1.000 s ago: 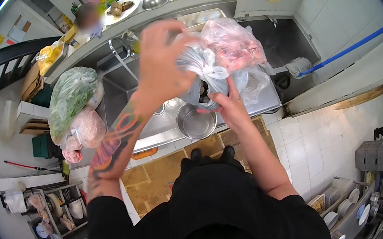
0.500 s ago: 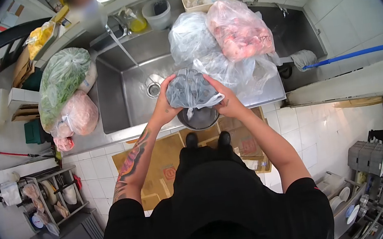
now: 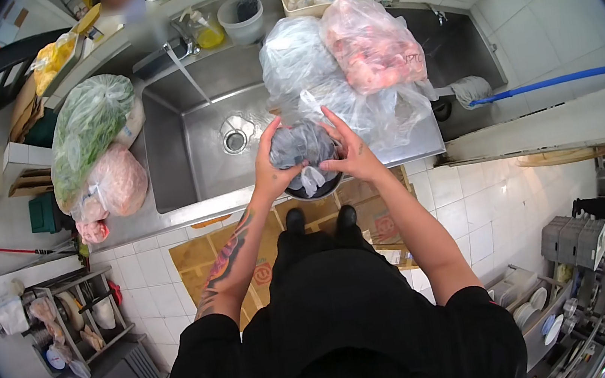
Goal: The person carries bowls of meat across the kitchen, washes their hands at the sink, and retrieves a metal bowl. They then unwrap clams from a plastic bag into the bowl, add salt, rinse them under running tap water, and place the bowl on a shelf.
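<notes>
A knotted clear plastic bag with greyish contents (image 3: 299, 144) is between my two hands at the sink's front edge. My left hand (image 3: 269, 164) cups its left side, and my right hand (image 3: 353, 154) cups its right side, thumbs toward the knot. Under the bag is a dark round bowl (image 3: 329, 187), mostly covered; only its near rim shows. What the bag contains is too unclear to name. Just beyond my right hand lies a heap of clear plastic bags (image 3: 370, 120).
Water runs from the tap (image 3: 169, 48) into the steel sink (image 3: 194, 138). A bag of pinkish meat (image 3: 372, 44) and a cloudy bag (image 3: 295, 54) stand right of the basin. Bagged greens (image 3: 95, 131) and bagged meat (image 3: 118, 183) lie on the left. A blue hose (image 3: 554, 81) crosses at right.
Both hands have lowered the knotted bag closer into the bowl, and its knot now hangs over the bowl's near side. My fingers have shifted further around it. The view has moved slightly.
</notes>
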`<act>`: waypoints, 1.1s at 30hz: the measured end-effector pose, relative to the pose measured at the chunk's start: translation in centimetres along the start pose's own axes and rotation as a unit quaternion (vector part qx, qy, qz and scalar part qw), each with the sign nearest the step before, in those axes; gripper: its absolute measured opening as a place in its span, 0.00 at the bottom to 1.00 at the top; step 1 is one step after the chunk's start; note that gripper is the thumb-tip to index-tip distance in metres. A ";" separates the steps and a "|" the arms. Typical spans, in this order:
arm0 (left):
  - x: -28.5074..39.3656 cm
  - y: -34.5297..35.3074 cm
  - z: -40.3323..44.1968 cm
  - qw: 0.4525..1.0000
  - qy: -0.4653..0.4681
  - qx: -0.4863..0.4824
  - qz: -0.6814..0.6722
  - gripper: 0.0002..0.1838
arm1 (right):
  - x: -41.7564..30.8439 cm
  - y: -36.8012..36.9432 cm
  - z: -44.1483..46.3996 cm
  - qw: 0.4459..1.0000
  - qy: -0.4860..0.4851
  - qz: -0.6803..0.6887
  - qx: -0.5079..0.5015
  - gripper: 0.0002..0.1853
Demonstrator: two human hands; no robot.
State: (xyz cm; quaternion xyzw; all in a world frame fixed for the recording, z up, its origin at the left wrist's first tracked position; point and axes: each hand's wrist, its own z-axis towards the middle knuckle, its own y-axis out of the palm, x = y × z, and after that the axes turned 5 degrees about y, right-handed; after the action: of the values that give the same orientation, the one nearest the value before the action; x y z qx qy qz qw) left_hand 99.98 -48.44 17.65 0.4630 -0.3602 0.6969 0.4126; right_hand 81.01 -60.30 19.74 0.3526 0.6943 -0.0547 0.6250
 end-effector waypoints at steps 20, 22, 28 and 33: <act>1.7 -0.8 2.1 0.998 -0.049 -0.044 -0.018 0.48 | -0.9 2.5 0.9 0.901 -0.172 -0.377 0.128 0.33; 1.2 -0.5 1.5 0.997 -0.052 -0.034 -0.039 0.46 | -0.8 2.4 1.0 0.886 -0.180 -0.408 0.124 0.32; 0.8 -0.6 0.4 0.994 -0.069 -0.076 -0.025 0.43 | -0.8 2.4 0.5 0.904 -0.086 -0.413 0.069 0.30; -0.9 -1.3 -1.7 0.976 -0.121 -0.116 -0.136 0.40 | 2.2 0.4 0.8 0.877 -0.086 -0.459 0.117 0.28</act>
State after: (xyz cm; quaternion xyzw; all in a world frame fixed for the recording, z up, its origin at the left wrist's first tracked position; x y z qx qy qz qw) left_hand 100.79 -46.64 16.46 0.5376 -0.4195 0.5264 0.5078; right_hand 81.93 -59.45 17.69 0.0592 0.7105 -0.4460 0.5411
